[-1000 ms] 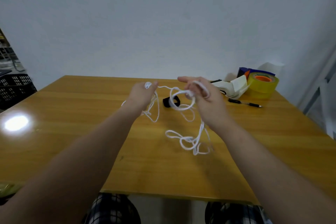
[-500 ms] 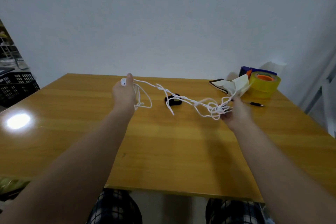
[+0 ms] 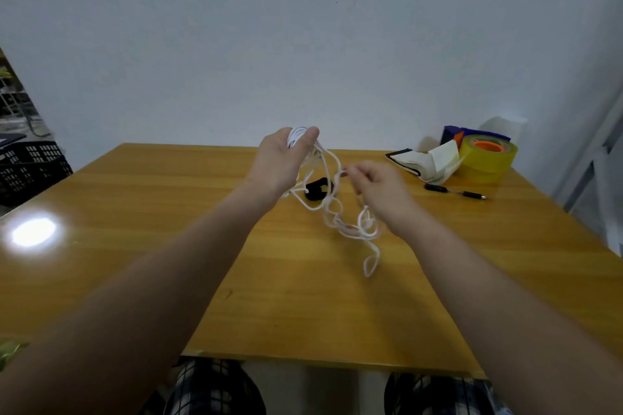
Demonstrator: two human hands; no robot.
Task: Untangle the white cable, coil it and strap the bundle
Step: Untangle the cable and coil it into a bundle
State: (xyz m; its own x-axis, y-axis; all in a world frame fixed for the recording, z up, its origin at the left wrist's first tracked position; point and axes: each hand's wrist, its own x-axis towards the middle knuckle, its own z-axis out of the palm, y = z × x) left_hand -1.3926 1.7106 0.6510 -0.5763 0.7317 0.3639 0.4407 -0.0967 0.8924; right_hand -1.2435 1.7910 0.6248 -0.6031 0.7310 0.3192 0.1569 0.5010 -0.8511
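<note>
The step in hand looks like the untangling: the white cable (image 3: 340, 212) is a slack snarl of loops, not yet a coil, and no strap is on it. The next move likely calls for drawing one free strand out of the knot without tightening the rest.

Nearest the wearer, the lowest loop of the cable hangs down to the wooden table (image 3: 135, 246), seemingly touching it. Above that, the right hand (image 3: 377, 192) is half closed, its fingertips pinching a single strand beside the tangle. Farther out and higher, the left hand (image 3: 283, 162) is curled around a bunch of cable turns, thumb pressed over them, and the strands trail down from it toward the right hand. Behind the cable, a small black strap (image 3: 318, 190) lies on the table, untouched. At the far right corner sit a black pen (image 3: 455, 191), some folded paper (image 3: 428, 162) and a yellow tape roll (image 3: 488, 158).
</note>
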